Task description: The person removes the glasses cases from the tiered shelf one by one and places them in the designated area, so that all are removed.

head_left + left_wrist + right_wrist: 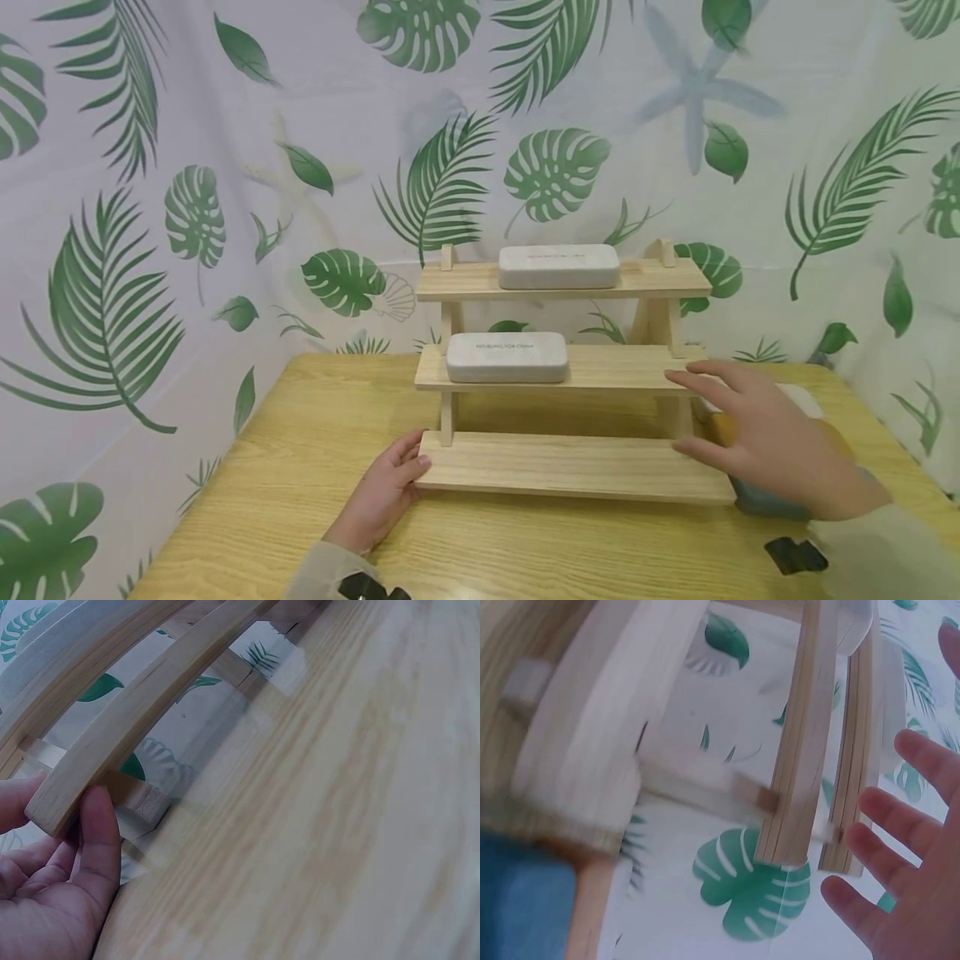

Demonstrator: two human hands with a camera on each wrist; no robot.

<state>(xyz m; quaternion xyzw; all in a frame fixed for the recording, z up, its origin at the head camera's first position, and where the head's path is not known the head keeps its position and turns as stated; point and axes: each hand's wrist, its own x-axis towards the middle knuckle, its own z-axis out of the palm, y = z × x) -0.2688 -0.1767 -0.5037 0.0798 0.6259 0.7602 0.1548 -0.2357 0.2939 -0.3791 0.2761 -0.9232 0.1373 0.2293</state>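
A three-tier wooden display stand point(573, 467) stands on the table. My left hand point(382, 492) pinches the left end of its bottom shelf, thumb on top; the left wrist view shows the fingers point(100, 847) against the board's end. A white oblong case point(506, 360) with small lettering lies on the left of the middle shelf. Another white case point(558, 268) sits near the centre of the top shelf. My right hand point(783, 446), fingers spread, hovers by the stand's right end and holds nothing. In the right wrist view, its fingertips point(844, 892) appear close to the shelf ends.
Partly hidden behind my right hand, a blue item point(772, 500), an orange-yellow item point(836, 437) and a white item point(806, 400) lie on the wood-grain table point(300, 500). A leaf-patterned cloth point(337, 217) hangs behind and at both sides.
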